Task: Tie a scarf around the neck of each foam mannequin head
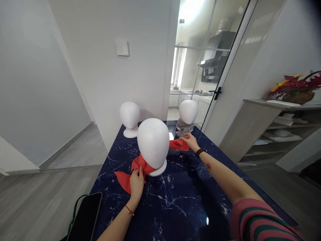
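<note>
Soft, matt red cloth scarf is creasing in the grip of the left hand, wrapping a matt white foam head; beneath that grip, a glossy dark-blue marbled tabletop is reflecting light.

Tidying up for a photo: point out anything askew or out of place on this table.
The red scarf on the nearest head sits uneven: one end sprawls under the left hand, the other is pulled out by the right hand. The phone seems to overhang the table corner.
</note>
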Tool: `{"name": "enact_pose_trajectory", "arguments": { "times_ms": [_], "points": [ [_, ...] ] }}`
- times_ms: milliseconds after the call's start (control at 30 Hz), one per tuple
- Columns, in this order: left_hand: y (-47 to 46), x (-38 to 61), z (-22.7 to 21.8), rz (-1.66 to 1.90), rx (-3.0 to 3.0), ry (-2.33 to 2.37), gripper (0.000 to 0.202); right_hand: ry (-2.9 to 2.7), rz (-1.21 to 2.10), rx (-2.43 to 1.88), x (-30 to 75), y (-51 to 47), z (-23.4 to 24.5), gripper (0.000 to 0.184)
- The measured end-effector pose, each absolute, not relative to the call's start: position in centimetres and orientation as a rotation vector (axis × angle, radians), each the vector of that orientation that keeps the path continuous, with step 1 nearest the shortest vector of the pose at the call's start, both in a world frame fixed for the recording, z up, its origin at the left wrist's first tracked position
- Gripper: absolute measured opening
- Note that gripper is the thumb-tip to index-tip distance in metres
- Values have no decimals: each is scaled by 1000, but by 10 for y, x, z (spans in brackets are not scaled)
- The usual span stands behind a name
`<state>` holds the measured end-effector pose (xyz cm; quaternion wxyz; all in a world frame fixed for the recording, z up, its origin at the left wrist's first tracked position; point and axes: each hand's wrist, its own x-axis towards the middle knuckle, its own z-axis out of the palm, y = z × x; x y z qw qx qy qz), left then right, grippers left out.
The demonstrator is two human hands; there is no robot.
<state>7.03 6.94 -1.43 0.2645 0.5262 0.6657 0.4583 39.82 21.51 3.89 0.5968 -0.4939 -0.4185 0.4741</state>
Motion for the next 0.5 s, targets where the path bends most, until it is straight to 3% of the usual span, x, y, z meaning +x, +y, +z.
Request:
{"name": "enact_pose_trajectory", "arguments": {
  "times_ms": [167,233,333,400,500],
  "points": [
    [70,70,-14,1193,1405,1796,48,-1471,698,-1289,393,196,54,40],
    [70,69,-14,1185,1403,1804,48,-1576,831,-1338,386,188,60,41],
    [71,69,-15,1177,1410,1809,49,-1502,1173,-1373,385,180,66,28],
    [72,68,-16,1172,1421,1811,49,-1383,1196,-1386,390,177,67,19],
    [71,68,-15,1162,1422,1820,50,-1204,1147,-1341,397,180,68,20]
  ]
}}
